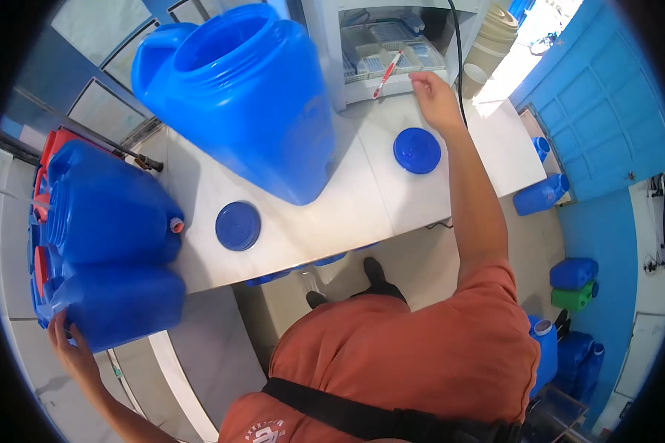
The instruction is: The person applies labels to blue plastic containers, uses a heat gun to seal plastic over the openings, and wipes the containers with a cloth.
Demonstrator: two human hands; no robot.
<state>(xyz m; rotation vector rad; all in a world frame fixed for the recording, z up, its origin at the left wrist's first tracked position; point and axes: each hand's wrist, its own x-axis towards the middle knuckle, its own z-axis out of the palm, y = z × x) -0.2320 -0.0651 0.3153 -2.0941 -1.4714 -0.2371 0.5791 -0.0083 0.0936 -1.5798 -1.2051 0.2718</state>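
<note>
My left hand (75, 350) touches the neck end of a blue plastic jerry can (130, 302) at the counter's left end; some of its fingers are hidden. Beside that can is another blue jerry can (116, 205) with an uncapped mouth and a small spout. A large blue container (255, 105) with a wide uncapped mouth and a handle is on the white counter (305, 232). Two blue round lids (238, 226) (417, 150) lie apart on the counter. My right hand (435, 99), fingers loosely curled and apparently empty, is by a cabinet's lower edge, near a red and white toothbrush (388, 75).
The white cabinet (396, 83) holds baskets with small items behind its window. A black cable (459, 61) hangs beside it. Cream buckets (490, 44) are at the back right. Blue and green jerry cans (575, 296) are along the right wall, near a blue door (612, 111).
</note>
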